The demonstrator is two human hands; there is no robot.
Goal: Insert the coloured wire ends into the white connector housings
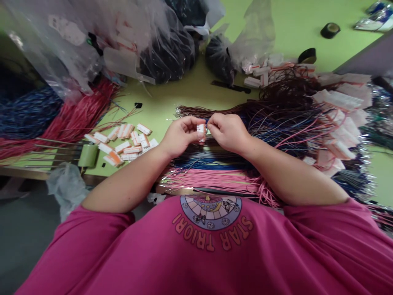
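My left hand [183, 134] grips a small white and orange connector housing [201, 130] between thumb and fingers. Close against its right side, my right hand [226, 130] is pinched at the end of a thin wire [206, 128], most of which the fingers hide. Both hands are held over bundles of cut wires: dark brown ones [208, 110] behind, blue ones [196, 161] and pink ones [208, 178] nearer to my body. To the left of my left hand lies a loose pile of similar white and orange housings [129, 149].
Red wires [82, 110] and blue wires [27, 110] spread at the left, near a green cylinder [88, 155] with metal rods. Clear plastic bags [166, 45] stand at the back. Wired connectors [340, 119] are heaped at the right. A tape roll [330, 30] lies far right.
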